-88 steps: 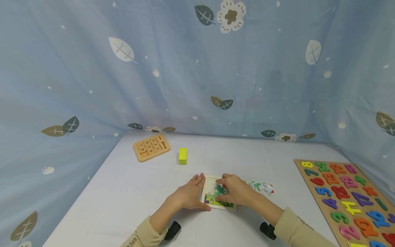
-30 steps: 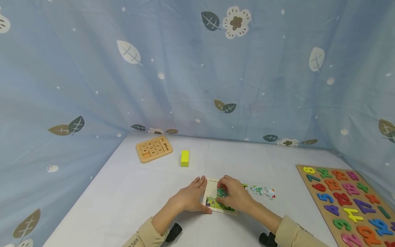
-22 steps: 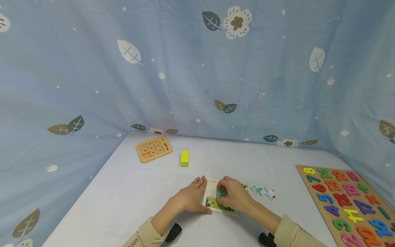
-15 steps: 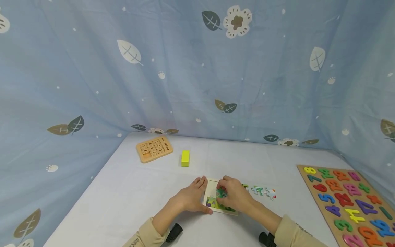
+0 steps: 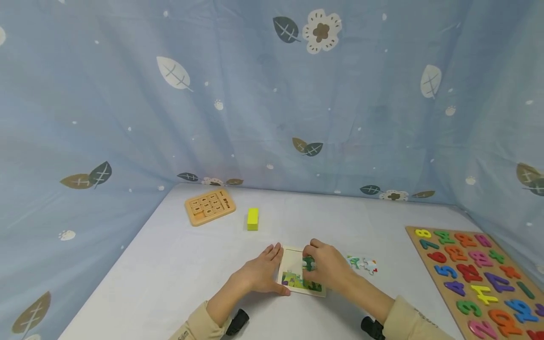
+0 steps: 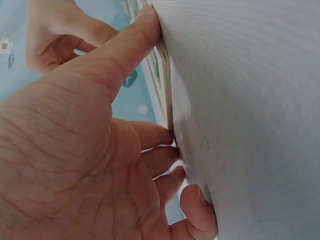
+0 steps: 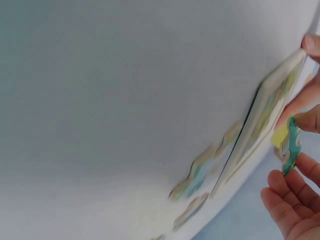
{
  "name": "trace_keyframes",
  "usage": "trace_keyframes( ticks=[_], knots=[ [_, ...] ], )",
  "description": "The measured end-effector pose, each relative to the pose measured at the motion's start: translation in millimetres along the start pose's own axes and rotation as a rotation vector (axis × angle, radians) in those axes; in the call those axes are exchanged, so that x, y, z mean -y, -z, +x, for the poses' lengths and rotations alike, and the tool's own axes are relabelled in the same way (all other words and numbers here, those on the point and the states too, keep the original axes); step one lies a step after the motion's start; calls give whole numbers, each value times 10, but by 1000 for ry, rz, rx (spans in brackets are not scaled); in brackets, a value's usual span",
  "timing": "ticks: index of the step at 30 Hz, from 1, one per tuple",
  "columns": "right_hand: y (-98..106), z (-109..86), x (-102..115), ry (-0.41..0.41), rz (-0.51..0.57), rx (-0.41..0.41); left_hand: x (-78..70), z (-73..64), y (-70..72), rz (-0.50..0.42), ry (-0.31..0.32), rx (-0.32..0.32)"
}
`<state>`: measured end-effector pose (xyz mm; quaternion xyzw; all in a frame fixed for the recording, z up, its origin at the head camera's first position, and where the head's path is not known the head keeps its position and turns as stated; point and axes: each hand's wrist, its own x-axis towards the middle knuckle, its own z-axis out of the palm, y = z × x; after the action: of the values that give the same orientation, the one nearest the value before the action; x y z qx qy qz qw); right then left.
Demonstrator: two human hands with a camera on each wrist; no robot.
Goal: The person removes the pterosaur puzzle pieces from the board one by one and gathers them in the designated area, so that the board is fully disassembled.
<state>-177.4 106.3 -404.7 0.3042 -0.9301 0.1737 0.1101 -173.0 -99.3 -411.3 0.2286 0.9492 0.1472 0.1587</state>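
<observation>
A small jigsaw tray (image 5: 293, 257) with a pale wooden rim lies on the table in the head view. A row of green pieces (image 5: 293, 279) fills its near side; bare wood shows above them. My left hand (image 5: 259, 272) steadies the tray's near left corner, thumb on the near edge and extended fingers along the left side. My right hand (image 5: 327, 265) pinches a green jigsaw piece (image 7: 292, 145) between thumb and fingers, lifted off the tray in the right wrist view. This hand hides the tray's right part in the head view.
Loose jigsaw pieces (image 5: 361, 263) lie right of the tray. Behind are a yellow block (image 5: 252, 219) and a wooden number-slide puzzle (image 5: 210, 207). A large board of coloured numbers (image 5: 476, 274) lies at the right. A blue curtain (image 5: 255, 94) hangs behind the table.
The right hand has raised the green piece from the tray and shifted slightly right, baring wood where the piece lay. The left hand stays at the tray's corner.
</observation>
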Motion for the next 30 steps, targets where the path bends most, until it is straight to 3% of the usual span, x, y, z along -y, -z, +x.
trace_keyframes(
  ticks=[7,30],
  knots=[
    [68,-86,-98,-13,45,-18,-3,-4,1,5,9,-9],
    [222,-341,-266,-94,6,-44,-13,-15,-17,10,-5,-16]
  ],
)
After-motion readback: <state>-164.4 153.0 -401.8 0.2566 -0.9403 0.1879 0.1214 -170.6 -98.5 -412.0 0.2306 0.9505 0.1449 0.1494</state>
